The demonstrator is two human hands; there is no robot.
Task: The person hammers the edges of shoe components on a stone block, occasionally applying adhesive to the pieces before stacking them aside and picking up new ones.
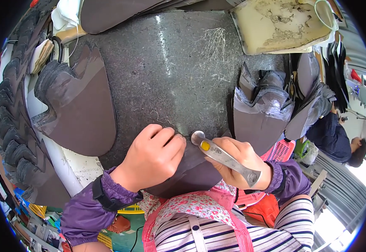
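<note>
At the near edge of the table my right hand [239, 157] is closed round a hammer [229, 161]. Its metal head has a round face, a flared flat tail and a yellow spot on top; the handle is hidden in my fist. Beside it, my left hand [153, 157] is closed, its fingertips pinching the edge of a dark brown shoe-upper piece [191, 178]. That piece hangs over the near edge toward my lap, partly covered by both hands. The fingertips' exact hold is hidden.
Brown cut pieces [86, 113] are stacked at left, more pieces [262, 126] at right. A stained cream tray [283, 25] sits at far right. Loose threads [214, 42] lie on the dark tabletop [149, 71]. A pink basket [281, 149] stands beyond my right hand. Another person [336, 138] is at right.
</note>
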